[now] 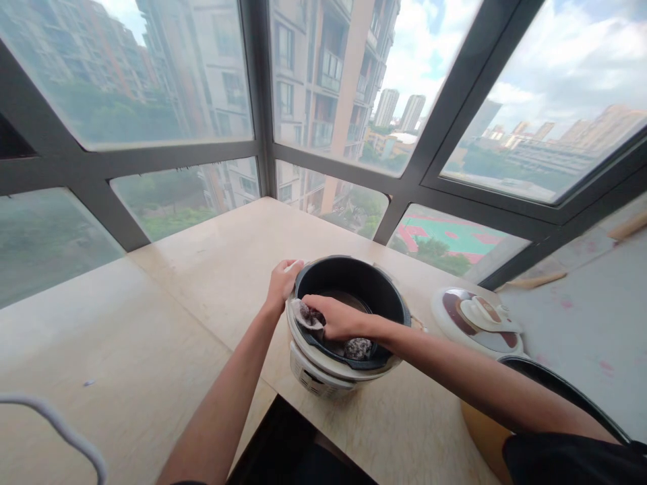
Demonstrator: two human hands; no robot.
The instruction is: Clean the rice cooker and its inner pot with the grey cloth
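An electric pressure cooker [323, 377] with a white body and a dark, round interior [348, 275] stands lidless on the counter. My left hand [283, 286] is closed on its left rim, the thumb on top; some of the fingers are hidden. Reaching across from the right, my right hand [341, 318] is closed round a crumpled grey-white cloth [307, 316] and presses it against the inside of the near-left rim. A dark, speckled, fuzzy bundle [358, 348] shows below that hand inside the cooker; whether it belongs to the same cloth I cannot tell.
The white and brown cooker lid [480, 320] lies at the right by the wall. In front of it stands a dark-rimmed, tan pot [480, 424], partly behind my right arm. A black panel [298, 448] lies at the front, a white cord [55, 424] at the left. Windows [323, 81] border the counter [202, 269].
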